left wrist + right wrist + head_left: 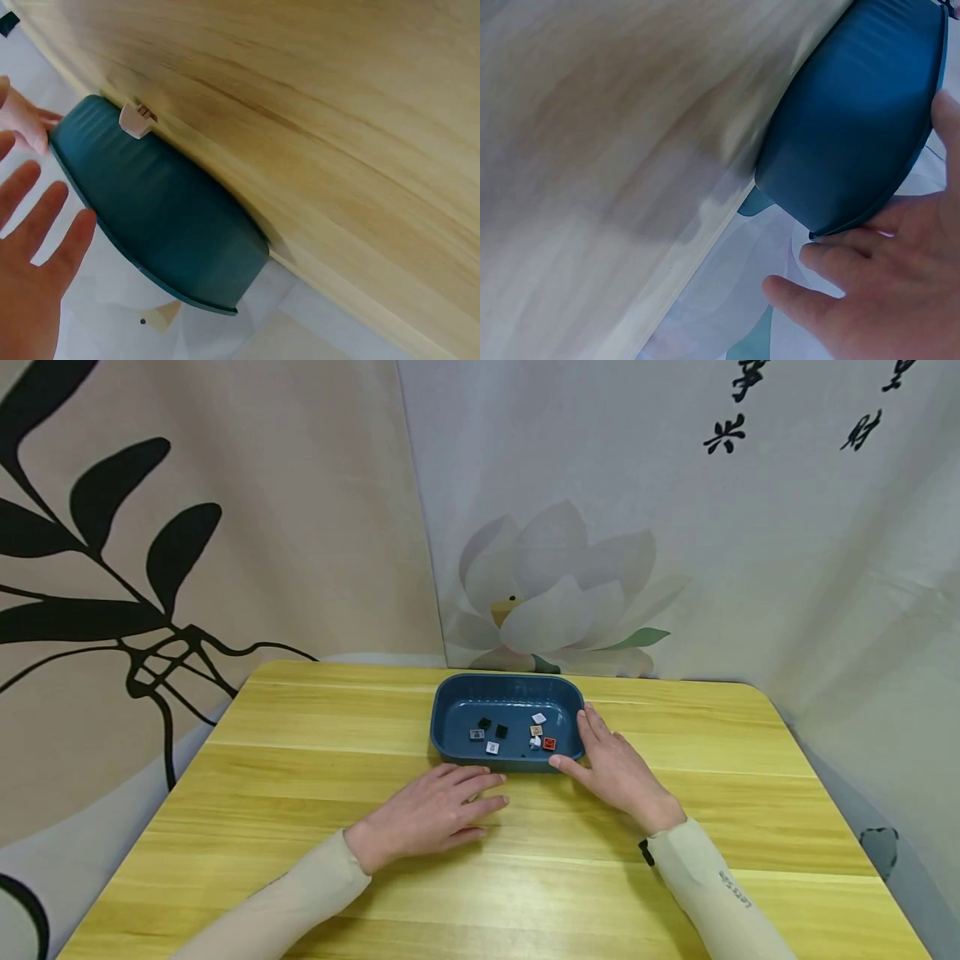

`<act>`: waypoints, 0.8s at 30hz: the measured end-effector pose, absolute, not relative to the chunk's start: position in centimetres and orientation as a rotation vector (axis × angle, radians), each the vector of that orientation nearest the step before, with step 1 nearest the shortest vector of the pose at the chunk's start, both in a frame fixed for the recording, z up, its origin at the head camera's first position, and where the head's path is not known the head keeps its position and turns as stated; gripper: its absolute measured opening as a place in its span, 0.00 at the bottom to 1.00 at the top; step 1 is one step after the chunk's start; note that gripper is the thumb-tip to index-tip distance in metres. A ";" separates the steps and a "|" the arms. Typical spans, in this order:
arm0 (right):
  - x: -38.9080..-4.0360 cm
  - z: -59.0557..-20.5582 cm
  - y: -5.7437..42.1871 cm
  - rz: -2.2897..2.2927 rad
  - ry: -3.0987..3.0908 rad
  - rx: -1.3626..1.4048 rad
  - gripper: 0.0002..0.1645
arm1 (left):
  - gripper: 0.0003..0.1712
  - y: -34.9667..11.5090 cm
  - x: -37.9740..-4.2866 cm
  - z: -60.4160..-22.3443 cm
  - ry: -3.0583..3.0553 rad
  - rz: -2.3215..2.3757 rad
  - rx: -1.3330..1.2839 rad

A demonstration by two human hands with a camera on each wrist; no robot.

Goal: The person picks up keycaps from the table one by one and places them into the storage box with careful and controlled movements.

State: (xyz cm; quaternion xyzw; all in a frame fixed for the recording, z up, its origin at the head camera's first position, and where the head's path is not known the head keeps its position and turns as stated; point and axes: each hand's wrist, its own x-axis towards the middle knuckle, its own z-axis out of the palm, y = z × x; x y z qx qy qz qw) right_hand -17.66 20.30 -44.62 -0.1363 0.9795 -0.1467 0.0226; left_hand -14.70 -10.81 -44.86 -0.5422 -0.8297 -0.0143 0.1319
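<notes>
A dark blue tray [442, 752] sits at the back of the wooden table with several small square pieces inside: black, white, grey, beige and a red one [550, 744]. My right hand [626, 777] holds the tray's right front corner, thumb at the front rim and fingers along the right end; the right wrist view shows the thumb and index finger at its rim. In front of the tray, my left hand [431, 814] is spread palm down and grips nothing. A small pinkish piece [136, 121] shows before the tray's wall in the left wrist view.
The wooden table [315, 727] reaches back to a hanging cloth [300, 527] with printed leaves, a flower and characters. The tray stands close to the table's far edge, with its walls rising round the pieces.
</notes>
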 end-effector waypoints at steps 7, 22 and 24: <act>-17.6 -44.6 20.4 -0.462 3.033 -0.426 0.63 | 0.29 -10.8 -14.8 -45.3 -2.463 -0.001 -1.575; -17.6 -44.6 20.5 -0.470 3.031 -0.435 0.64 | 0.19 -11.0 -15.4 -46.3 -2.612 0.078 -1.456; -17.6 -44.6 20.5 -0.471 3.030 -0.435 0.63 | 0.17 -11.0 -15.4 -46.4 -2.609 0.094 -1.454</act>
